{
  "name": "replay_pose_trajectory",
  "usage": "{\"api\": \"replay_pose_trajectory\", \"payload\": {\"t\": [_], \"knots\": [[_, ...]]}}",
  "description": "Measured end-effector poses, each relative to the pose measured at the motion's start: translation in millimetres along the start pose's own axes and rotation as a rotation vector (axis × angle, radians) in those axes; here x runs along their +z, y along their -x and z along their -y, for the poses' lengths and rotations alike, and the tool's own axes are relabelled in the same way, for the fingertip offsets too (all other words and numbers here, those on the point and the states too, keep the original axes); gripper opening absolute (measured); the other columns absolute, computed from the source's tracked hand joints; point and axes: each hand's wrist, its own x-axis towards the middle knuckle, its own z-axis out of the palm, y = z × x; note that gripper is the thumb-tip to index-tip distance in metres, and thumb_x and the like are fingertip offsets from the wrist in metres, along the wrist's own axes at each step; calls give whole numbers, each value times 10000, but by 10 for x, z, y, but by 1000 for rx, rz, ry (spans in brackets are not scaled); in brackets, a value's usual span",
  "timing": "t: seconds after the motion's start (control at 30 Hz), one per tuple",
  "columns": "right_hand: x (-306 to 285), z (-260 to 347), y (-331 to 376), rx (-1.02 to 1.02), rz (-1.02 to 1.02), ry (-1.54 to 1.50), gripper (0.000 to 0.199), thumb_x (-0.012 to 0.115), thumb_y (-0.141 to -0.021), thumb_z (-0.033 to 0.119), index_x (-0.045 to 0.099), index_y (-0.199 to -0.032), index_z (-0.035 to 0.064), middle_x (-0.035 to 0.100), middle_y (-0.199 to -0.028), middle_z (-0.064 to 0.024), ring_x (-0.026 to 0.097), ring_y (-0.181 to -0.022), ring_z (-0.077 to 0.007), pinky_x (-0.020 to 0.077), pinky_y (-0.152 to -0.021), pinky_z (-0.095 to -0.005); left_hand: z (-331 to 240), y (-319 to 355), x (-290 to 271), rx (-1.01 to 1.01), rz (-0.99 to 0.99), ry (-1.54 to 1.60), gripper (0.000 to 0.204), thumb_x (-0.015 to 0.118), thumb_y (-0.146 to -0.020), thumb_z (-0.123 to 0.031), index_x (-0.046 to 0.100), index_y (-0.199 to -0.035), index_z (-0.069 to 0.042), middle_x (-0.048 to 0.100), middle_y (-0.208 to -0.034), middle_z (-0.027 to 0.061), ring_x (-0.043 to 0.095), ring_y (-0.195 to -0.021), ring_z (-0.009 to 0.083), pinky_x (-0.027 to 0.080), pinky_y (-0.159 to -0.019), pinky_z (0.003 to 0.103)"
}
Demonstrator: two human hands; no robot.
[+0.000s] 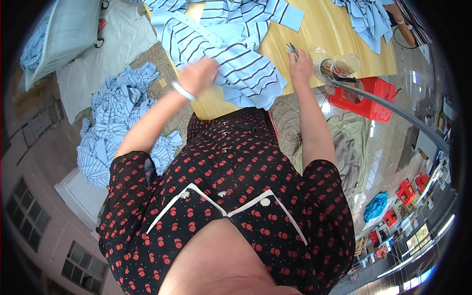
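A light blue shirt with dark and white stripes (246, 66) lies spread on the wooden table (314, 32), its lower end hanging toward my body. My left hand (199, 76), with a pale bangle at the wrist, is over the shirt's left edge. Motion smears its fingers, so whether it grips the cloth is unclear. At the shirt's right, my right hand (301, 67) is closed around small thread snips (292, 49), whose blades point away from me. That hand is near the table's front edge, apart from the shirt.
A clear plastic container with tools (339, 69) stands right of my right hand, above a red stool (368, 101). Striped garments (123, 113) are heaped on the floor at left, near a wheeled bin (66, 37). Another person's arm (402, 27) is at far right beside blue cloth (366, 22).
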Motion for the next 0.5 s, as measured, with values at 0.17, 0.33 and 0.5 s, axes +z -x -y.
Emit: {"api": "replay_pose_trajectory", "payload": {"t": [0.17,0.33,0.5], "knots": [[10,22,-77,-9,-4,29,311,610,-689,270,533,-938,99,509,-833,-135,488,-837,-298,391,-724,-400,-546,365,813,157,466,93,231,581,-699,-216,492,-864,-81,462,-784,101,514,-703,252,453,-586,336],[-159,162,79,-172,-5,-137,412,598,-699,199,472,-1055,35,480,-979,-176,447,-942,-321,366,-805,-389,-373,408,1176,-2,436,-138,160,428,-725,-92,430,-881,-56,436,-876,124,517,-772,251,472,-615,329],[-313,358,652,-251,202,-360,407,567,-717,160,451,-1074,3,477,-1017,-183,435,-977,-327,350,-843,-376,-226,454,1208,-53,413,-129,146,422,-730,-87,423,-870,-49,446,-835,137,521,-761,282,448,-657,352]]}}
